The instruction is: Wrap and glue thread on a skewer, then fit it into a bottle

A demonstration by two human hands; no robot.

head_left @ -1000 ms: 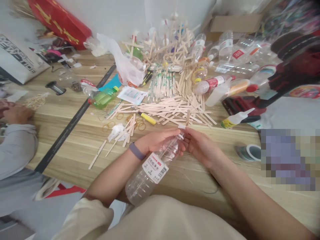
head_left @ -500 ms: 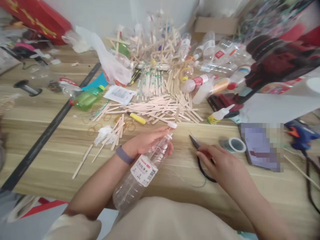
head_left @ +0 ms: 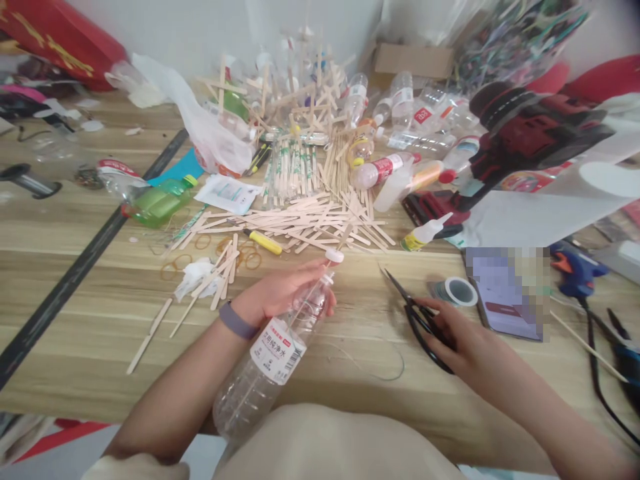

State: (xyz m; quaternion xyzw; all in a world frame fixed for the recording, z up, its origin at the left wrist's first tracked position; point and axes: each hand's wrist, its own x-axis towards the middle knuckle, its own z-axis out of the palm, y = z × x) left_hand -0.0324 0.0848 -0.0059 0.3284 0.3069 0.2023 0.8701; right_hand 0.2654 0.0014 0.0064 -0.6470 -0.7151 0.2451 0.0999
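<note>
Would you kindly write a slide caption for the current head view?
Left hand holding a clear bottle; right hand holding black scissors.

clear bottle: white-labelled, slanted | white cap: just off bottle's mouth | black scissors: right of bottle

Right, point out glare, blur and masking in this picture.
Head view: pale glints on the held bottle, its label partly too soft to read; head view: the black spool looks smeared; head view: pixel blocks cover much of the phone.

Left hand partly hidden behind bottle, label illegible in small print, phone screen pixelated
</note>
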